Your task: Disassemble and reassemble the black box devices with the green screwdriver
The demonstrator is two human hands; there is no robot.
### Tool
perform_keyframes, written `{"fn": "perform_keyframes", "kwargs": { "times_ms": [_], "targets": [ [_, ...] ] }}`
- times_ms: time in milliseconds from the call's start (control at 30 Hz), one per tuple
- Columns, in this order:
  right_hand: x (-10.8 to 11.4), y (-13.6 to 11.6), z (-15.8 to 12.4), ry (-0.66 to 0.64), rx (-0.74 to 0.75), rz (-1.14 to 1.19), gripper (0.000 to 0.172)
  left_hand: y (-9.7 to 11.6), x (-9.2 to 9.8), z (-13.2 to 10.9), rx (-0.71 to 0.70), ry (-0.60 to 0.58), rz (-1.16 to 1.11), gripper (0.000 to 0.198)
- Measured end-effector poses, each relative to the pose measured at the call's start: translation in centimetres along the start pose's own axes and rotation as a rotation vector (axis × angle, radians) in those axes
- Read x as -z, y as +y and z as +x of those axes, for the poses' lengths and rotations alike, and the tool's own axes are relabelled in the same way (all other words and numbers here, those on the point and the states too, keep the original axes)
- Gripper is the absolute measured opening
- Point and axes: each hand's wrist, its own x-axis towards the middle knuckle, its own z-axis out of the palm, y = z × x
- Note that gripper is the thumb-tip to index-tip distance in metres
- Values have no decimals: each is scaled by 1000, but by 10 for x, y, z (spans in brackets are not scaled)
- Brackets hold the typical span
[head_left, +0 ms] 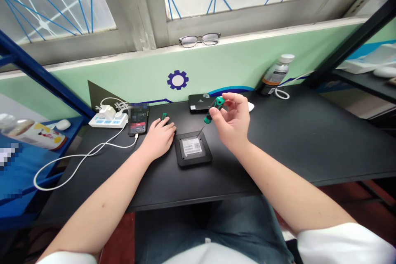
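Note:
A black, square device with rounded corners (194,162) lies on the desk, its white printed label (192,147) facing up. My right hand (236,126) is closed around a green and black screwdriver (214,110), which is tilted with its thin shaft pointing down. The tip meets the device near the upper right corner of the label; whether it sits in a screw is too small to tell. My left hand (159,138) rests flat on the desk at the device's left, fingers stretched out. Just beyond those fingertips lies a small green object (164,116), partly hidden by them.
A phone (138,119) on a white cable lies left, by a power strip (108,120). Behind the device is a black box (198,103). A bottle (276,75) stands back right. Glasses (200,40) rest on the sill. Another bottle (34,133) lies far left.

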Motion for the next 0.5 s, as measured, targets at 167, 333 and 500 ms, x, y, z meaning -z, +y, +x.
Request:
{"fn": "perform_keyframes", "kwargs": {
  "times_ms": [167,333,500],
  "targets": [
    [0,0,1,-6,-8,-25,38,0,-1,1,-8,0,40,37],
    [2,1,3,-2,-1,-38,33,-5,5,-1,77,96,79,34],
    [10,8,15,18,48,-297,27,-12,10,-1,310,163,151,32]
  ]
}}
